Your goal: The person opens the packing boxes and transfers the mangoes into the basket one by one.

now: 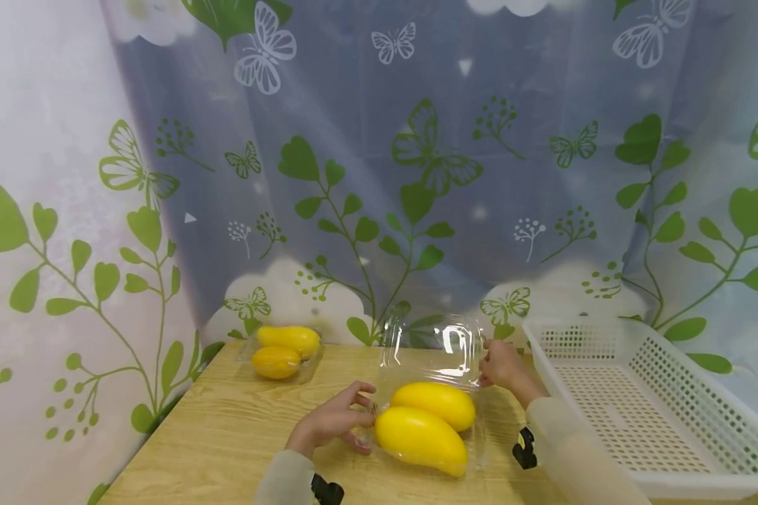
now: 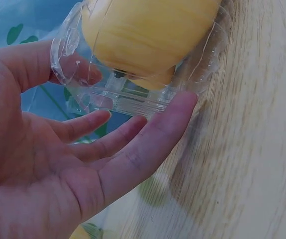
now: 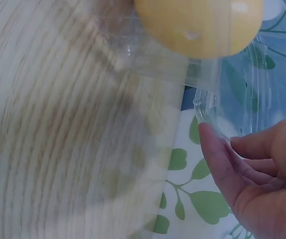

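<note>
While the left hand [image 1: 331, 421] steadies the clear clamshell box [image 1: 417, 449] holding two mangoes [image 1: 420, 438] on the bench [image 1: 227, 435], fingers relaxed against its end, the right hand [image 1: 502, 365] pinches the raised lid [image 1: 439, 347]; closing probably comes next, needing aligned rims.

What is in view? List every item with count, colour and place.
mangoes: two, yellow, in the open box near the table's front
box: one, clear plastic, under those mangoes
lid: one, clear, raised behind them
far mangoes: two, yellow, in a clear far box at the table's back left
basket: one, white, perforated, at the right
table: one, light wood
curtain: one, pale with green leaves and butterflies, behind
left hand: one, at the box's left end
right hand: one, pinches the lid's right edge
</note>
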Available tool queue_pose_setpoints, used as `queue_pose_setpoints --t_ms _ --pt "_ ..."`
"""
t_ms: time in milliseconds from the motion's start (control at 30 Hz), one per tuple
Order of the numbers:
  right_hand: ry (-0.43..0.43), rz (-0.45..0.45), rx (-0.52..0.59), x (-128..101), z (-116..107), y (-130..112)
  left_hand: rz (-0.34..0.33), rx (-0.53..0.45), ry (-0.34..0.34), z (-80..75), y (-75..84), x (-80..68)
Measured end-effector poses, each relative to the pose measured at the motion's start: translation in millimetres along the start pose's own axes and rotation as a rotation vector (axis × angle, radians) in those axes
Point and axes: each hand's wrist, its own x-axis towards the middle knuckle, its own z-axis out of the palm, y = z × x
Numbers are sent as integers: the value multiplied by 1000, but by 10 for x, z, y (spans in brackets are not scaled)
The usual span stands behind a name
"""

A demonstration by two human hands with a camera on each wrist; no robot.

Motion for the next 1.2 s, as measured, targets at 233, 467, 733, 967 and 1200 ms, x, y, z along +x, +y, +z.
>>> queue_pose_setpoints --t_ms 233,467,733,967,1200 --pt "-45 11 -72 20 23 31 -38 2 -41 2 13 -21" --pt "-45 -11 -100 27 65 62 -56 -10 -58 5 30 -39" --pt "-49 -72 -162 45 96 63 -61 -33 -70 -2 32 -40" --pt "-79 -65 -75 56 87 84 -68 -33 -71 3 41 -36" --pt "-126 -32 -5 77 81 107 -73 -31 -69 6 50 -42"
